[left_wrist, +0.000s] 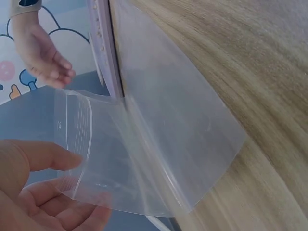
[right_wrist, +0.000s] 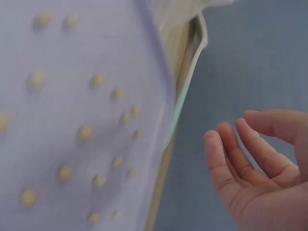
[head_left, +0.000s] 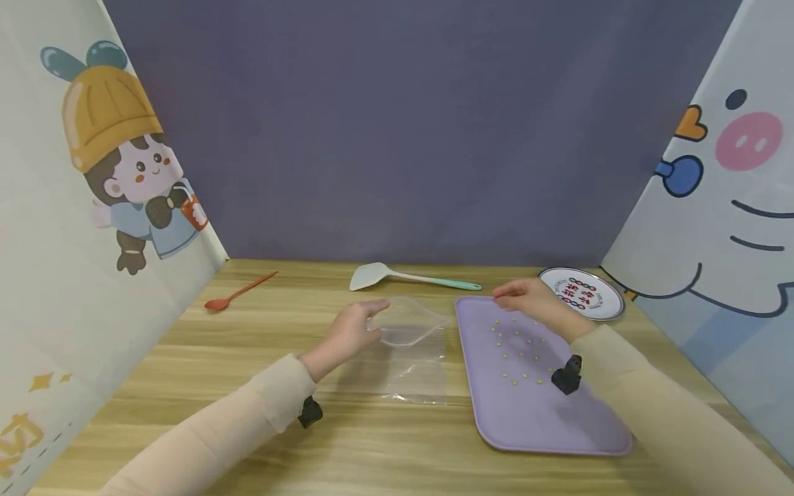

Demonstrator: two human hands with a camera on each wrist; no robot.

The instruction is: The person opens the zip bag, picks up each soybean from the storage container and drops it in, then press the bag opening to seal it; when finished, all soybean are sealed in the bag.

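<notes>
A clear zip-lock bag [head_left: 412,375] lies on the table, its mouth raised and spread. My left hand [head_left: 349,332] holds the bag by the mouth; in the left wrist view the thumb is at the zip strip of the bag [left_wrist: 113,149], with the other fingers seen through the plastic. To the right is a light purple tray [head_left: 521,424] with several small round yellowish beans [right_wrist: 85,132] scattered over it. Above the tray's far edge hovers my right hand [head_left: 530,301], fingers loosely bent. Nothing shows between its fingers in the right wrist view.
Behind the bag lies a spatula [head_left: 372,275] with a pale head and mint handle. An orange-red spoon [head_left: 218,304] is at the far left. A white printed plate [head_left: 608,303] sits at the back right. Printed side panels and a dark back wall [head_left: 409,138] enclose the table.
</notes>
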